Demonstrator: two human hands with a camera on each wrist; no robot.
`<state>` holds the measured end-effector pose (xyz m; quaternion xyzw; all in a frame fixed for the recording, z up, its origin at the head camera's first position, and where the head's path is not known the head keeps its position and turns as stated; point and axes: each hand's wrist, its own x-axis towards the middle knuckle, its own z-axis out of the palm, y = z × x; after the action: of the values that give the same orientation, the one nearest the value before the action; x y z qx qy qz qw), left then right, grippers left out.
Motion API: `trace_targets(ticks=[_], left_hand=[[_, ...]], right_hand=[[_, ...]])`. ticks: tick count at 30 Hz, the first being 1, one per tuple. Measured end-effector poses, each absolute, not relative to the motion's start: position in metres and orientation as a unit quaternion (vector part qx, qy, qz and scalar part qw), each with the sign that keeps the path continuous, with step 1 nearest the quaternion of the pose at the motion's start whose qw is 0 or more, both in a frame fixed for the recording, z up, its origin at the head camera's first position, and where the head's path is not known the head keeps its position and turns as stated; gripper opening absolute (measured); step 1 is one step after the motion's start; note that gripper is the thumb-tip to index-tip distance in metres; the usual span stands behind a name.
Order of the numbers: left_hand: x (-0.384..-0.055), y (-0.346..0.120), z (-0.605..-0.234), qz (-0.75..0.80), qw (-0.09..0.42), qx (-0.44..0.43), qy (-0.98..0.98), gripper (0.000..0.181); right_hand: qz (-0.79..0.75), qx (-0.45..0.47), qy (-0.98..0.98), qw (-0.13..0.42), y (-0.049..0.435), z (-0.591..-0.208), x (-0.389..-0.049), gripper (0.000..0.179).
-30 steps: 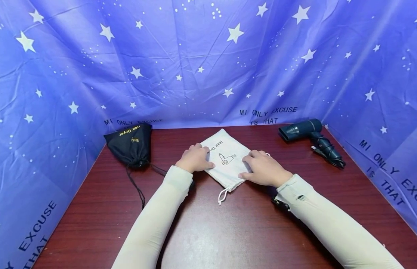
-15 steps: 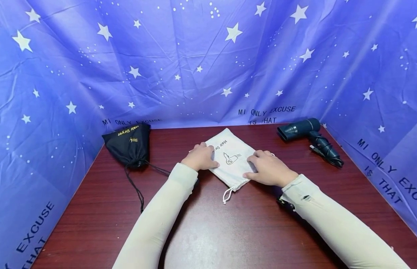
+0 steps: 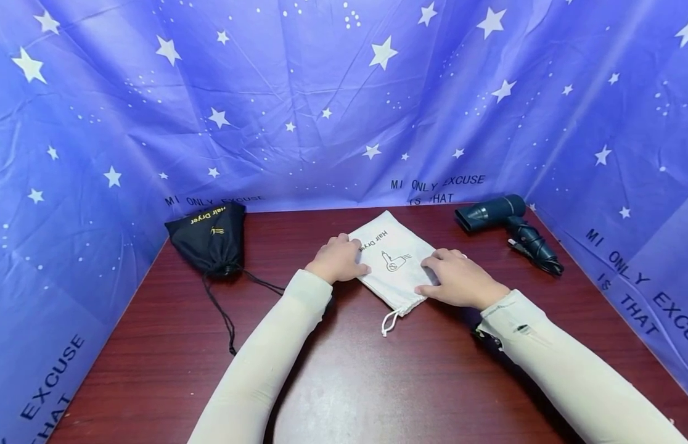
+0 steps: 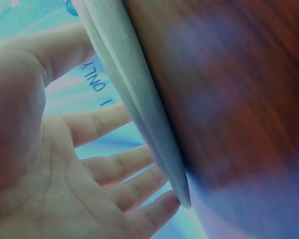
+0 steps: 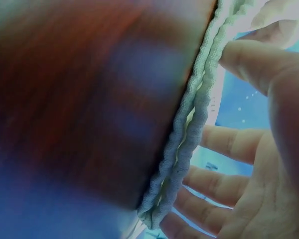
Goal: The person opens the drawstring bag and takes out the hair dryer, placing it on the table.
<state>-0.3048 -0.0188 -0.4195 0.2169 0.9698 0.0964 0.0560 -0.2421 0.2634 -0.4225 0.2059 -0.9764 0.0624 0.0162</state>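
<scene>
A flat white drawstring pouch (image 3: 396, 265) printed "Hair Dryer" lies on the table between both hands. My left hand (image 3: 338, 258) rests on its left edge; in the left wrist view the thumb and extended fingers (image 4: 119, 167) touch the pouch's side (image 4: 134, 99). My right hand (image 3: 460, 277) lies on the right edge, along the gathered mouth (image 5: 189, 119) seen in the right wrist view, where its fingers (image 5: 214, 184) are also fairly straight. A white cord loop (image 3: 389, 322) hangs out at the pouch's near corner.
A black drawstring bag (image 3: 211, 237), also marked "Hair Dryer", sits at the back left with its cords trailing forward. At the back right lies a dark hair dryer (image 3: 491, 213) with its cable wound at the handle. Blue star-printed curtains (image 3: 299, 92) border the dark red-brown table (image 3: 344, 382).
The white pouch has slid to the right along the table, with both hands staying on its edges. The black bag and hair dryer have stayed in place; the head view has shifted slightly.
</scene>
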Motion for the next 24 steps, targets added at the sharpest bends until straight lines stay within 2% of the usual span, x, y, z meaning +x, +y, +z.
trace_targets(ticks=[14,24], left_hand=[[-0.303,-0.028,-0.417,0.097,0.056,0.208,0.972,0.061],[-0.295,-0.038,-0.414,0.076,0.083,0.203,0.973,0.077]], right_hand=[[0.075,0.181,-0.981,0.003,0.300,-0.418,-0.238,0.065],[0.073,0.170,-0.983,-0.004,0.326,-0.419,-0.237,0.067]])
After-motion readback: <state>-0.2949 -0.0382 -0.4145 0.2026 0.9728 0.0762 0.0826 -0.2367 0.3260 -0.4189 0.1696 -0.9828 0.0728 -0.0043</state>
